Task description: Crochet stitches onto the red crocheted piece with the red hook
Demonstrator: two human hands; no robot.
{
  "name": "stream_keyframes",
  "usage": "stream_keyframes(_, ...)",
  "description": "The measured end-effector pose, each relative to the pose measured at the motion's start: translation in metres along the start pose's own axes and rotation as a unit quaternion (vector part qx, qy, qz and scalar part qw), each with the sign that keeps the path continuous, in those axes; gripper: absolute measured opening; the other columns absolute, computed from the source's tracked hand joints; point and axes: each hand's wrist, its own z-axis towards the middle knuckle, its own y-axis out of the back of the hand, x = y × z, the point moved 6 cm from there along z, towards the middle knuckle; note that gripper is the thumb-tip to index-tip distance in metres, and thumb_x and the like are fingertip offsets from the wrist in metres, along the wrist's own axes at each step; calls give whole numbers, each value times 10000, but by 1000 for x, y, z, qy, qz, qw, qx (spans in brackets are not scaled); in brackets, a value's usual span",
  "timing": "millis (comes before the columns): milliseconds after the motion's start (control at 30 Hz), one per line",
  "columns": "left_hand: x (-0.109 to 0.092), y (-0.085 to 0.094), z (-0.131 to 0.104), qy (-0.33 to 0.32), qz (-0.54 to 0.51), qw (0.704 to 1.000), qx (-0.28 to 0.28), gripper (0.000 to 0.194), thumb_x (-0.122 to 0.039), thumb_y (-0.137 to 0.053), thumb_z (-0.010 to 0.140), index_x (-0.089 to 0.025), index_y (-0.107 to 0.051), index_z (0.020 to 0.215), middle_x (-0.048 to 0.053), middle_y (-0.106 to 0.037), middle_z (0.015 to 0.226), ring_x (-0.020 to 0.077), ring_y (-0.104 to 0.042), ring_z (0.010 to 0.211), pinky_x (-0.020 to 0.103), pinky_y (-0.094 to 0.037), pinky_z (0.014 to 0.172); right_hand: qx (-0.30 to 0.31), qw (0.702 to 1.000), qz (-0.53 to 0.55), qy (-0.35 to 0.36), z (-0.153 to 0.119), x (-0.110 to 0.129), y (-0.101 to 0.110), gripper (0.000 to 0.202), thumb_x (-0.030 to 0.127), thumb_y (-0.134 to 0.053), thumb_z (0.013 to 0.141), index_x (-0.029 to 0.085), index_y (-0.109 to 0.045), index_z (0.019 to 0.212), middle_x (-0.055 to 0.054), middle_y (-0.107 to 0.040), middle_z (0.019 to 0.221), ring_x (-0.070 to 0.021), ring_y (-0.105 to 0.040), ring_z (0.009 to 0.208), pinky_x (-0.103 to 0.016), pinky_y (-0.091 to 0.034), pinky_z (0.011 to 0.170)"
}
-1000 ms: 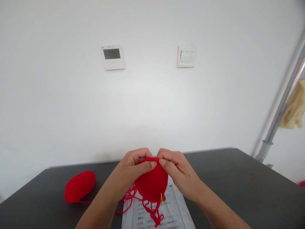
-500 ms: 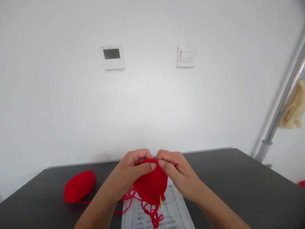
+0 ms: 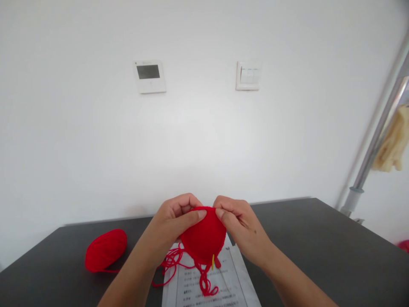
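Note:
A round piece of red crochet or knit work hangs upright above the papers, held by its upper edge. My left hand pinches that edge on the left, thumb on the near face and fingers behind. On the right, my right hand grips the edge between thumb and bent forefinger. A small yellow strip shows at the piece's lower edge; its kind is unclear. Loose red yarn dangles in loops below. Close by lies a thin tool with a red handle, partly hidden.
A ball of red yarn lies left on the dark table, its strand running toward my left arm. Printed sheets lie beneath the work. Behind stands a white wall with a control panel and a switch.
Both hands have risen slightly with the red piece, and my fingertips are farther apart along its edge. More of the thin tool and the paper now shows below.

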Motion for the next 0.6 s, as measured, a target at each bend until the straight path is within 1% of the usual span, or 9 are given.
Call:
stream_keyframes(200,-1,-1,-1,-5,6,1000,2,236,-308,-750,671,-163,-566,650,-36,-584,487,65,-454,423,154,-305,412,27,1000,-3,1,1,0,-2,209,202,-399,825,191,-457,624,50,-413,566,-93,-356,513,-221,-296,507)
stream_keyframes(500,-2,-2,-1,4,11,1000,8,224,-290,-745,656,-157,-567,631,-40,-571,489,61,-457,416,153,-289,410,32,999,-6,0,1,1,-3,208,178,-397,798,200,-407,592,49,-381,561,-96,-340,523,-219,-277,497)
stream_keyframes(600,-2,-2,-1,3,15,1000,3,224,-286,-747,652,-156,-567,627,-37,-576,494,59,-460,413,154,-290,414,36,999,-5,-2,1,1,-3,207,179,-398,803,199,-413,598,48,-384,563,-96,-341,526,-217,-279,498)
